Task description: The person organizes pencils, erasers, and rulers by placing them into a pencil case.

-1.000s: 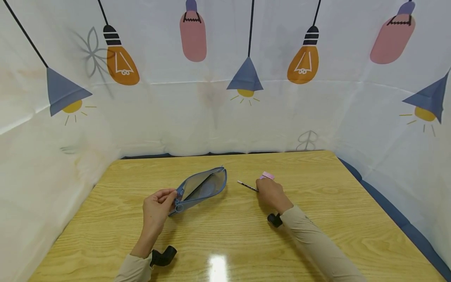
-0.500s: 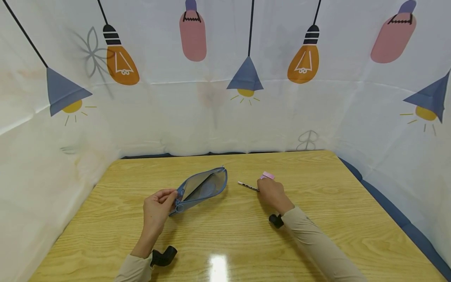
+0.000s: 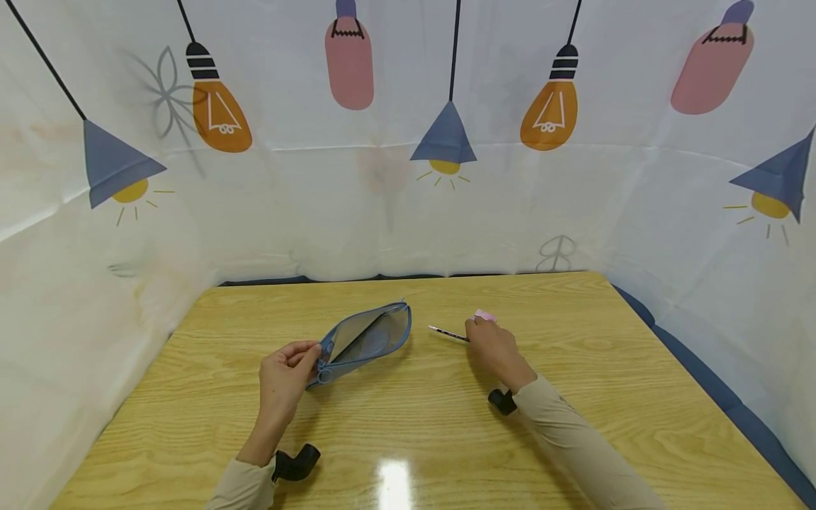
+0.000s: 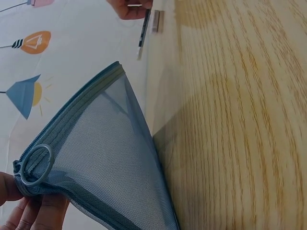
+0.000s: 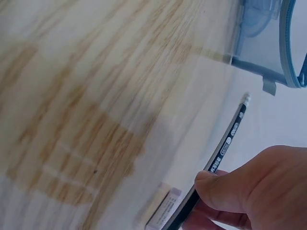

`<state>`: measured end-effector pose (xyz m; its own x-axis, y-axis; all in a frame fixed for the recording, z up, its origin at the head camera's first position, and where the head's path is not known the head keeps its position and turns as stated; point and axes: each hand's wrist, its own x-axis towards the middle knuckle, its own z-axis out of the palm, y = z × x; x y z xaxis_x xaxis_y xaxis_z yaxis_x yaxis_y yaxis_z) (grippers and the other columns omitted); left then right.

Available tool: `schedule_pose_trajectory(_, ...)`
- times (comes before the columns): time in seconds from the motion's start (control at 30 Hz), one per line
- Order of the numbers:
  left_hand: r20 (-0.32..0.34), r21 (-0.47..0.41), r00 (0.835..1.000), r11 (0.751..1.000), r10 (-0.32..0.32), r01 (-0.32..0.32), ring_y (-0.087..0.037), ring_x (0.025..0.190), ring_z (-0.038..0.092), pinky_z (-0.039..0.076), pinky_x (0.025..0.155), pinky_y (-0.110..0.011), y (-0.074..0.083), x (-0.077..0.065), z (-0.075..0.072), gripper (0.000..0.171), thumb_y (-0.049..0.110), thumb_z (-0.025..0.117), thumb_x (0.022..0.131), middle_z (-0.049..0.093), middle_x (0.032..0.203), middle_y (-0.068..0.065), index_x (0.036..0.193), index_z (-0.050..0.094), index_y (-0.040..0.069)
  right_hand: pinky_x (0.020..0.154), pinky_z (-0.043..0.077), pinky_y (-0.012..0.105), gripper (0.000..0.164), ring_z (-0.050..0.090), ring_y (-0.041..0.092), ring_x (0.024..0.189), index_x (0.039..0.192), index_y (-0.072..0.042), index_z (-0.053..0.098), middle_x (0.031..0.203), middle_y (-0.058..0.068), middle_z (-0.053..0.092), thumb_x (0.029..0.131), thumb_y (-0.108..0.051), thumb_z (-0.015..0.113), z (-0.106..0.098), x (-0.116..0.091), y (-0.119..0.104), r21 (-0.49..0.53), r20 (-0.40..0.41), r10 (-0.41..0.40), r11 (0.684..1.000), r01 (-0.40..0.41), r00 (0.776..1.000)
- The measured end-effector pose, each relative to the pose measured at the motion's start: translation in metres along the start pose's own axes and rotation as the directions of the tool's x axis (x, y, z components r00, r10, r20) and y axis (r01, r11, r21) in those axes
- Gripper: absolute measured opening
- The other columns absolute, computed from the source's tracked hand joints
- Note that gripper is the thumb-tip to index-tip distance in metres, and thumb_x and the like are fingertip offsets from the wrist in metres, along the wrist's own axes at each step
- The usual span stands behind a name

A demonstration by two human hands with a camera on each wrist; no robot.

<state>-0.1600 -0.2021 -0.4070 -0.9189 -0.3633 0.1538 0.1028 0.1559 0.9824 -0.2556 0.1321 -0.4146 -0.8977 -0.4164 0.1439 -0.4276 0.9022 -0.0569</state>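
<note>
A blue mesh zipper pouch (image 3: 376, 338) stands on the table with its mouth spread. My left hand (image 3: 282, 379) pinches it at the corner, beside the ring-shaped zipper pull (image 4: 37, 164). To the right, my right hand (image 3: 499, 353) grips a black patterned pencil (image 5: 225, 146) between thumb and fingers. The pencil's white-tipped end points left, toward the pouch. Behind the right hand lies a pink eraser (image 3: 484, 316) with a printed label, apart from the pouch and partly hidden in the head view. A rounded bluish shape (image 5: 256, 19) shows through the pouch wall.
The wood-grain table (image 3: 395, 411) reaches back to a white cloth (image 3: 331, 212) printed with lamps and bulbs, which encloses the back and both sides. Black wrist mounts (image 3: 297, 463) stick out from both wrists.
The pencil has risen slightly at the right hand and lies a little more level in the head view. The left hand and the pouch stay almost still.
</note>
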Motion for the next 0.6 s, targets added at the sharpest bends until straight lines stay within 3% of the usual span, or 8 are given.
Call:
schedule_pose_trajectory(0.3,0.006,-0.016,1.000,1.000,-0.020,0.020,-0.010,0.068,0.068,0.056,0.061,-0.024,0.0022,-0.0012,0.0004,0.021,0.009,0.067,0.093,0.071,0.087,-0.016,0.104,0.069,-0.010,0.047,0.040,0.032,0.013,0.055,0.022,0.070,0.088,-0.004,0.054,0.079,0.008,0.054,0.091,0.005,0.063,-0.0002,-0.0016,-0.0009,-0.040,-0.059,-0.047,0.998,0.045,0.997)
schedule_pose_trajectory(0.6,0.007,-0.014,1.000,1.000,-0.016,0.016,-0.010,0.068,0.068,0.056,0.060,-0.024,-0.0001,0.0005,0.0010,0.019,0.007,0.066,0.093,0.071,0.086,-0.015,0.103,0.069,-0.009,0.047,0.041,0.029,0.017,0.052,0.018,0.070,0.087,-0.004,0.053,0.079,0.006,0.051,0.089,0.006,0.066,-0.0039,-0.0088,-0.0033,-0.030,-0.098,-0.076,0.997,0.074,0.992)
